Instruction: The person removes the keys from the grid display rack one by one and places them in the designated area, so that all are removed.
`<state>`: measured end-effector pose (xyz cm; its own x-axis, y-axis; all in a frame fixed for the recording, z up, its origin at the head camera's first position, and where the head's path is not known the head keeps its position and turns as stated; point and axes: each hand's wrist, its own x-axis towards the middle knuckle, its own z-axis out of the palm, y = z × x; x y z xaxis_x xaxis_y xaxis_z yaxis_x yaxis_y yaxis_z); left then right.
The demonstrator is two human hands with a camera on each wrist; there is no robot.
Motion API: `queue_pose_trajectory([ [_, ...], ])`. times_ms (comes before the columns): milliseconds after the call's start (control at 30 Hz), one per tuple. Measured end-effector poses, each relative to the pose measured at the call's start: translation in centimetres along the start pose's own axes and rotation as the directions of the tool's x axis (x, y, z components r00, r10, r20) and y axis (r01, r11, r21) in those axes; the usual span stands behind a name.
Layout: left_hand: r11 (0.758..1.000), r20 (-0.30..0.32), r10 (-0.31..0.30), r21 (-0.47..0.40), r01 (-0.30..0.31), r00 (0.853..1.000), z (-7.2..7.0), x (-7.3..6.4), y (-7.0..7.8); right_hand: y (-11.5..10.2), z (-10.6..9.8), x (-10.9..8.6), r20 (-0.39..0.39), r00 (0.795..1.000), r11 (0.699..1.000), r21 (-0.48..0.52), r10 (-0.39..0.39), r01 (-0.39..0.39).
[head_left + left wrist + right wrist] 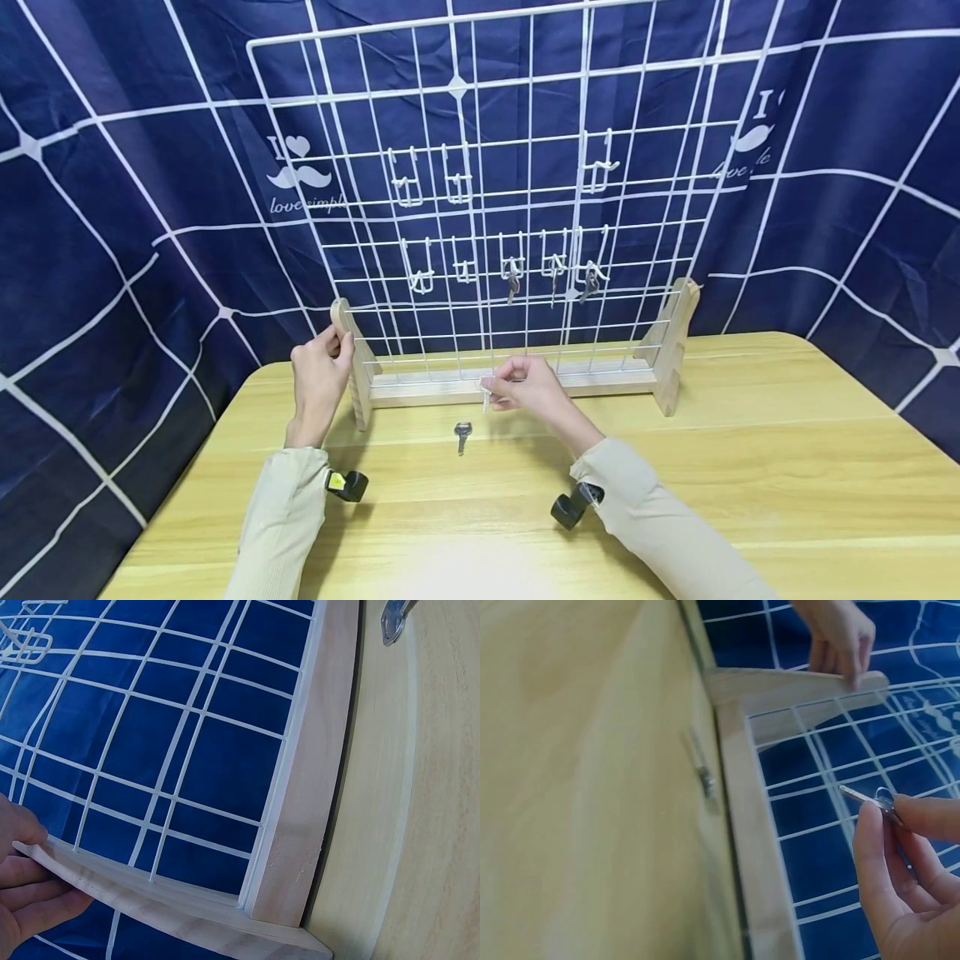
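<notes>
My left hand [321,379] grips the left upright [172,911] of the wooden stand, thumb on one side and fingers on the other. Between thumb and fingertips my right hand [528,387] pinches a metal key [856,794] with a small ring, in front of the stand's base bar [427,394]. On the table just before the stand lies another key [462,437]. A white wire grid rack [530,179] rises from the stand. Three keys hang from its lower hooks: one key [513,287] near the middle, a second [554,268], and a third [591,283] farther right.
More white hooks sit on the grid: an upper pair at left [408,190], one upper hook at right [600,173], and lower left hooks [422,282] bearing no keys. The wooden table [810,467] extends around the stand. Behind hangs a dark blue cloth [150,75] with white lines.
</notes>
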<state>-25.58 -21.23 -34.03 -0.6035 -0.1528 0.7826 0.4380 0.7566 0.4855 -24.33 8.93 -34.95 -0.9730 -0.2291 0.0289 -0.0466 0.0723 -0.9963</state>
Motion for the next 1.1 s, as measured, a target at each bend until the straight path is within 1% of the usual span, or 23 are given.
queue_pose_trajectory([
  [167,1.000,0.001,0.001,-0.003,-0.001,1.000,0.1,0.1,-0.1,1.1,0.0,0.0,0.006,0.999,0.997,-0.063,0.038,-0.038],
  [333,1.000,0.004,0.014,0.001,-0.014,1.000,0.2,0.1,-0.1,1.7,-0.1,-0.2,0.014,0.998,0.996,-0.067,0.066,-0.065],
  [567,1.000,0.005,0.012,0.009,-0.012,1.000,0.2,0.1,0.0,2.3,-0.3,-0.4,0.012,0.990,0.985,-0.100,0.144,-0.142],
  [767,1.000,0.002,0.012,0.009,-0.012,1.000,0.2,0.0,-0.2,2.6,-0.4,-0.5,0.066,0.978,0.976,-0.104,0.197,-0.190],
  [900,1.000,0.004,0.003,0.008,-0.003,1.000,0.2,0.0,-0.2,2.7,-0.5,-0.5,0.083,0.972,0.972,-0.100,0.219,-0.211],
  [1100,1.000,0.001,-0.006,0.004,0.006,1.000,0.2,0.1,-0.2,3.2,-0.6,-0.4,0.097,0.970,0.972,-0.099,0.221,-0.212],
])
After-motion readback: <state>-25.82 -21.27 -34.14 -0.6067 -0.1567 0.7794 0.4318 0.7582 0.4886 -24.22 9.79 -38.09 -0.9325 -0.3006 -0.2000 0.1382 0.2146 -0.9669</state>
